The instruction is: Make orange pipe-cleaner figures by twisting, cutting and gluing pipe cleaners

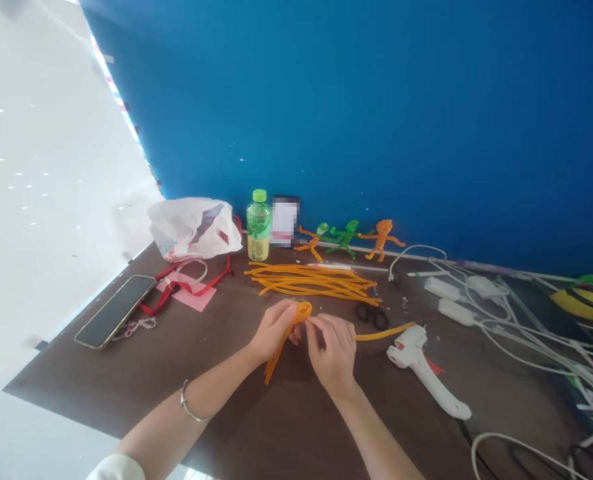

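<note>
head view: left hand (276, 330) clenched on an orange pipe cleaner (302, 311) wound into a small coil, held just above the dark wooden table (276, 427); right hand (332, 353) grasps the same coil with its fingertips, one strand hanging free below. firm pinch from both sides keeps the turns tight. loose orange pipe cleaners (311, 283) lie beyond. plastic bottle (259, 227), green cap, holds liquid. white plastic bag (193, 228) sits to its left, contents hidden.

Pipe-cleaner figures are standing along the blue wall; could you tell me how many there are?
3: a mostly orange one with a green head, a green one and an orange one, in a row at the table's back edge.
</note>
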Tool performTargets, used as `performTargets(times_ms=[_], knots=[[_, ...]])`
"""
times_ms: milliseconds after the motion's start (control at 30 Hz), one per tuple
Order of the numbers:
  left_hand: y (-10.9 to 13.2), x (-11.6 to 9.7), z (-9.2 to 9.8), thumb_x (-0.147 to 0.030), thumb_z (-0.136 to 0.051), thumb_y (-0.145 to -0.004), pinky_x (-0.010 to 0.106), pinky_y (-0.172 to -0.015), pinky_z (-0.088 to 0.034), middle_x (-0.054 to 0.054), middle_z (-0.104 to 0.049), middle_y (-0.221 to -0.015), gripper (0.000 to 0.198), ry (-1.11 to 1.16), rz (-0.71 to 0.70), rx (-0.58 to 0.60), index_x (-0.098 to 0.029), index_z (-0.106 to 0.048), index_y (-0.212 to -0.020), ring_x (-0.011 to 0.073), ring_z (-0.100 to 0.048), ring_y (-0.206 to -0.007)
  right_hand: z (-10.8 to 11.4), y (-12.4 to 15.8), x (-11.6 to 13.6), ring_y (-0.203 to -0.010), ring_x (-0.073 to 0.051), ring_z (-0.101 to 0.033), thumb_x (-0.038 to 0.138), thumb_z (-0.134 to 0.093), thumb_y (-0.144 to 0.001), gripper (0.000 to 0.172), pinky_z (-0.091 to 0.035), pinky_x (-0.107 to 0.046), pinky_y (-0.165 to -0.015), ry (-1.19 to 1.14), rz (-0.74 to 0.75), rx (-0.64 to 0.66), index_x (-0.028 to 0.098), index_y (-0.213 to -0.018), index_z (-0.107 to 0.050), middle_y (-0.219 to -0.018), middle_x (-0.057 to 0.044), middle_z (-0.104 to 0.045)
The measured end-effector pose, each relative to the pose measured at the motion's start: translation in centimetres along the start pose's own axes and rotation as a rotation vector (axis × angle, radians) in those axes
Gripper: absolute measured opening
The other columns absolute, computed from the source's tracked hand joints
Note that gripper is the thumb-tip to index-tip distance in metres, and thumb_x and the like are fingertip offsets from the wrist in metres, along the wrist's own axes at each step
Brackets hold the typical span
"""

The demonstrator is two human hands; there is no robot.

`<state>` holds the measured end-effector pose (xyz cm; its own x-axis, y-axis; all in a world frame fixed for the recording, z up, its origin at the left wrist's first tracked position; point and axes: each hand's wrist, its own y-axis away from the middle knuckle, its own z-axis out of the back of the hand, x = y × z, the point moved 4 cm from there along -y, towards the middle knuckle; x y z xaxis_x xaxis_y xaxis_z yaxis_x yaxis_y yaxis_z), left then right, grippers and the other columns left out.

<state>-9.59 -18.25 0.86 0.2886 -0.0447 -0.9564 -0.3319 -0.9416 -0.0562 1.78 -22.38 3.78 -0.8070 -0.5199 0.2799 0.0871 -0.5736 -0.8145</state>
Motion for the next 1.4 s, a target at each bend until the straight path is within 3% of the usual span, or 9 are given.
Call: performTargets(times_ms=[100,1400], knots=[[-0.01,0.09,-0.05,-0.047,-0.053,-0.076,0.021,-0.046,-0.041,-0.005,-0.049,-0.049,0.037,-0.030,0.030,-0.004,-0.012,-0.055,-0.088,0.0070,-0.046,-0.042,-0.03,0.02,-0.03,-0.073,-0.015,-0.057,0.012,-0.056,-0.077,0.010,-0.039,-0.030,-0.068,0.004,0.000,0.000,0.019,-0.085,-0.056,-0.077,-0.004,-0.062],[0.05,-0.09,-0.34,-0.052,-0.047,-0.078,0.020,-0.045,-0.041,-0.003,-0.050,-0.051,0.043,-0.009,0.046,0.031,-0.012,-0.053,-0.091,0.0075,-0.048,-0.043,-0.09,0.03,-0.06,-0.073,-0.015,-0.057,0.013,-0.055,-0.078,0.009,-0.038,-0.029,-0.070,-0.010,-0.008,0.001,0.019,-0.084,-0.055,-0.077,-0.003,-0.062]])
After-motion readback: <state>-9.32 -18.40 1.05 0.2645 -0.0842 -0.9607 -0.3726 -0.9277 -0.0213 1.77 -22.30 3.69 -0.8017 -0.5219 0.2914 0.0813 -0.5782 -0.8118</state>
